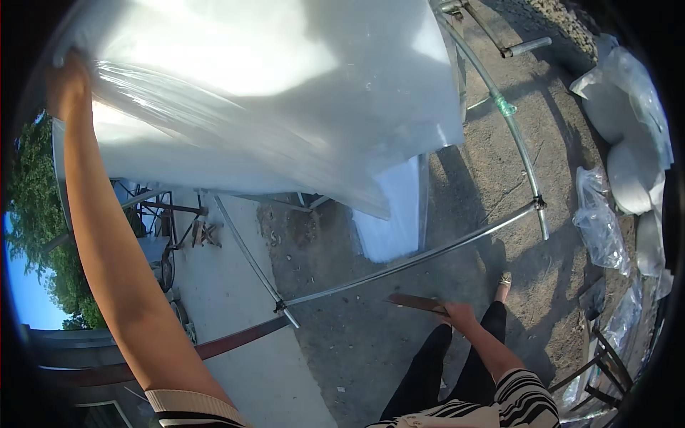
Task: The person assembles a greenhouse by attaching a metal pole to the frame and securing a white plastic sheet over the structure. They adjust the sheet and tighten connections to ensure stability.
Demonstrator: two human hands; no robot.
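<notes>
The big translucent white plastic sheet [285, 93] fills the top of your view, bunched into long folds and draped over the curved silver metal hoop frame [517, 143], with sun glaring through it. Your left hand [68, 85] is up high at the sheet's left edge, fingers clenched into a gathered fistful of film. That looks like the right sort of hold: film like this should be light for its size but floppy, slick and quick to catch any breeze, so a pinch on a flat edge will likely slip, while a bunched handful grips better. Watch the frame joints, since thin film can snag and tear on a clamp or pipe end. Your right hand [460, 314] is down low by your leg, grasping the end of a flat brown wooden strip [417, 303], which seems stiff and easy to carry one-handed. Below the sheet a straight silver crossbar [414, 260] runs across bare brown dirt ground [371, 342], meeting the hoop at a tied joint. Off to your right lie crumpled clear plastic bags [599, 221] and white filled sacks [628, 171], and green trees [43, 214] stand at the far left.
</notes>
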